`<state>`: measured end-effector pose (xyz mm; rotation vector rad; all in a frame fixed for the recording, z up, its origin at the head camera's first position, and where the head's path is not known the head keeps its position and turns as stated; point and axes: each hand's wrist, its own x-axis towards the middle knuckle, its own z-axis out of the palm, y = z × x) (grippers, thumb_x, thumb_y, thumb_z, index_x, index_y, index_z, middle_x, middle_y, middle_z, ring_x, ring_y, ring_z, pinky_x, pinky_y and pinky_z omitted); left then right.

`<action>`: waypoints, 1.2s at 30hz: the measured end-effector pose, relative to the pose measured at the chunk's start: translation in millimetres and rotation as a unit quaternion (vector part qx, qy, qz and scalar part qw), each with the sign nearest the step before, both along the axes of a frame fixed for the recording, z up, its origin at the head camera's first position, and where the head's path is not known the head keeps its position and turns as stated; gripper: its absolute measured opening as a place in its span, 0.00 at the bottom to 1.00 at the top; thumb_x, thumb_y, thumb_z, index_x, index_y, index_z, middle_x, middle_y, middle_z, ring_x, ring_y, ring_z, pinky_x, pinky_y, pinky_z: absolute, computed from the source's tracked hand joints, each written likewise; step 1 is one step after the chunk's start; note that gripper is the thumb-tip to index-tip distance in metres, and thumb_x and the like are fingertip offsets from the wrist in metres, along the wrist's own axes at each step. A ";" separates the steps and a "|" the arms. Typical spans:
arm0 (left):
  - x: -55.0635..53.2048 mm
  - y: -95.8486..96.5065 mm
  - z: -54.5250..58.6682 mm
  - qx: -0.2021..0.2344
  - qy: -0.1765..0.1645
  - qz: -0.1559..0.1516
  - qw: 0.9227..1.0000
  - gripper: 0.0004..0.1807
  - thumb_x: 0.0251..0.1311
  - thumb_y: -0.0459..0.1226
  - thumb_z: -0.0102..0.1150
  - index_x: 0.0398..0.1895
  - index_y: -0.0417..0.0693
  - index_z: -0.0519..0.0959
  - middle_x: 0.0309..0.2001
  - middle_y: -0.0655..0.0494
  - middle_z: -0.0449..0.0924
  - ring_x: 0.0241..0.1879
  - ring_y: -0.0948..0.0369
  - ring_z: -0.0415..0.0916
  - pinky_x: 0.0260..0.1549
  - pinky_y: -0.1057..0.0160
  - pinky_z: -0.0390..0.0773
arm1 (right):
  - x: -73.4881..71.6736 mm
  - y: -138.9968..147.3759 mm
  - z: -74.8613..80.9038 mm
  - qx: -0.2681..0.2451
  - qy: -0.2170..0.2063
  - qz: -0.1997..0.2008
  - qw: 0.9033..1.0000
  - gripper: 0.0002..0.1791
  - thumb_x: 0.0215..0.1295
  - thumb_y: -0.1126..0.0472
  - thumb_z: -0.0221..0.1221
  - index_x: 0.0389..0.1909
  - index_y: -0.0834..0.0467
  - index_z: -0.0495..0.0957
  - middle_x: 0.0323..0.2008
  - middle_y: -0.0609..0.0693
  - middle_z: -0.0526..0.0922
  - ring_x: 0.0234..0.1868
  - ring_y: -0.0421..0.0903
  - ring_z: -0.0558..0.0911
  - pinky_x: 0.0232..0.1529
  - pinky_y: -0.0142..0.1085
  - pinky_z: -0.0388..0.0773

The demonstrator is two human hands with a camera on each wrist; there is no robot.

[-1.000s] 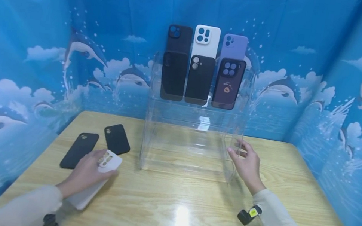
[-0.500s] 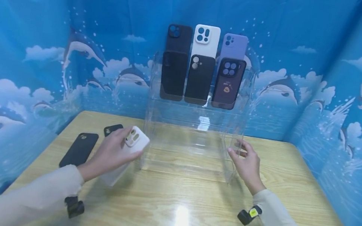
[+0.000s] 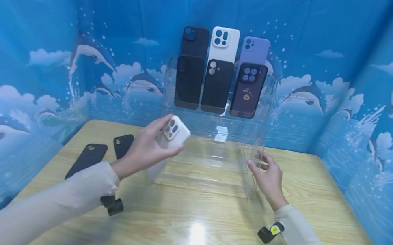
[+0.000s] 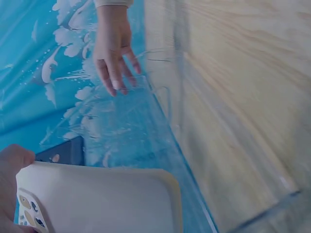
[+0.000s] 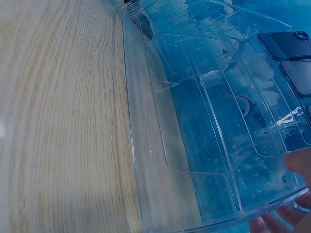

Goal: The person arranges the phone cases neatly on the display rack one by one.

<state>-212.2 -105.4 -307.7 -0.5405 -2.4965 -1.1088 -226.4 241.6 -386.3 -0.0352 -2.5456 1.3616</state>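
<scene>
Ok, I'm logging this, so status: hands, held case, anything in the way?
Left hand gripping white phone case, tilted in front of clear stand. Right hand holding stand's right side. No obstruction seen.

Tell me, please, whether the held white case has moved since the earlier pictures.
Yes: in the head view, the white case has moved up and rightward, from left of the clear stand to overlapping its left side.

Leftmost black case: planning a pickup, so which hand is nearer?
Left. The left hand, holding a white case, is right of the black case; the right hand is farther right, at the rack.
</scene>
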 end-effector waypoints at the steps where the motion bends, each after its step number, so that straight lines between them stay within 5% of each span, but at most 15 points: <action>1: -1.5 4.0 2.3 0.005 0.005 -0.002 1.000 0.48 0.49 0.47 0.72 0.72 0.45 0.60 0.65 0.45 0.68 0.54 0.50 0.74 0.42 0.53 0.83 | 0.3 -0.1 0.0 -0.001 -0.001 0.000 1.000 0.33 0.66 0.50 0.60 0.68 0.59 0.63 0.62 0.60 0.72 0.57 0.60 0.76 0.50 0.51 0.79; 13: -21.9 58.6 32.3 0.049 0.027 -0.006 0.998 0.49 0.48 0.49 0.72 0.71 0.43 0.60 0.57 0.46 0.73 0.43 0.55 0.76 0.32 0.63 0.83 | 1.3 -0.6 1.7 0.008 -0.004 -0.007 1.000 0.34 0.66 0.49 0.59 0.68 0.59 0.64 0.61 0.61 0.72 0.57 0.61 0.76 0.51 0.52 0.79; 26: -37.9 110.1 53.3 0.022 0.041 -0.011 0.999 0.50 0.49 0.53 0.70 0.73 0.45 0.57 0.61 0.46 0.69 0.41 0.58 0.74 0.29 0.67 0.80 | 0.7 -0.3 1.4 0.012 0.000 -0.005 1.000 0.33 0.66 0.50 0.59 0.68 0.59 0.64 0.61 0.61 0.72 0.57 0.62 0.76 0.51 0.52 0.78; 36: -50.5 145.8 68.0 0.048 0.035 0.029 0.998 0.48 0.49 0.56 0.68 0.70 0.47 0.58 0.53 0.51 0.71 0.43 0.60 0.70 0.31 0.65 0.77 | 0.7 0.6 0.6 0.001 0.006 0.005 1.000 0.34 0.66 0.50 0.59 0.68 0.61 0.63 0.61 0.61 0.73 0.56 0.61 0.77 0.51 0.51 0.79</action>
